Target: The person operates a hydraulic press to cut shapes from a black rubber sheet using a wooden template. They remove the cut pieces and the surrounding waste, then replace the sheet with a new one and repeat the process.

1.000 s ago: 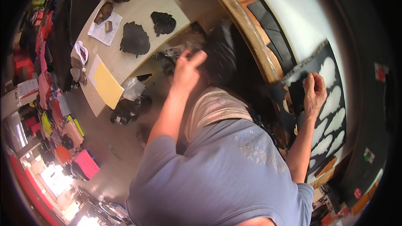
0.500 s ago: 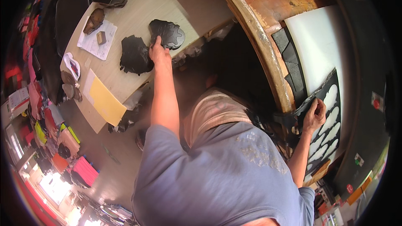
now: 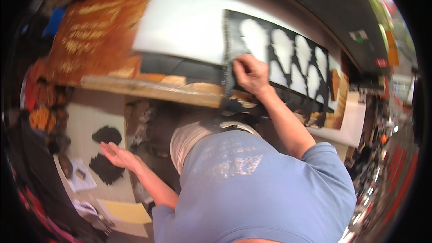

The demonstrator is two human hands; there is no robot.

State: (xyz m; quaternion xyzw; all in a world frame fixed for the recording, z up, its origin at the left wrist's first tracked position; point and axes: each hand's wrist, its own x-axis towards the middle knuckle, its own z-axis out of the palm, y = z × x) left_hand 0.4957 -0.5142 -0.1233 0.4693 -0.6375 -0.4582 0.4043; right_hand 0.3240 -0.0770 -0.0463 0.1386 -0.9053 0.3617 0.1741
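My left hand (image 3: 118,155) is held out over the pale table, fingers stretched and nothing in them. Just beyond its fingertips lies a dark stack of shoe-shaped cut pieces (image 3: 108,135). Another black pile (image 3: 107,169) with ragged edges sits on the nearer side of the hand. My right hand (image 3: 252,74) is closed at the left end of a black sheet (image 3: 231,29) with several shoe-shaped holes cut through it. Its thumb and fingers pinch the sheet near that edge; the fingertips are partly hidden. The sheet lies over a white board (image 3: 184,22).
A worn wooden bench (image 3: 96,40) with a pale front rail (image 3: 153,89) holds the white board. A dark machine beam (image 3: 315,13) spans behind it. On the left table (image 3: 90,101) lie a paper sheet (image 3: 85,181) and a yellow folder (image 3: 126,210).
My view has swung right toward the bench. My left hand has come off the cut pieces, which stay on the table, and its fingers have opened. My right hand remains at the sheet's edge.
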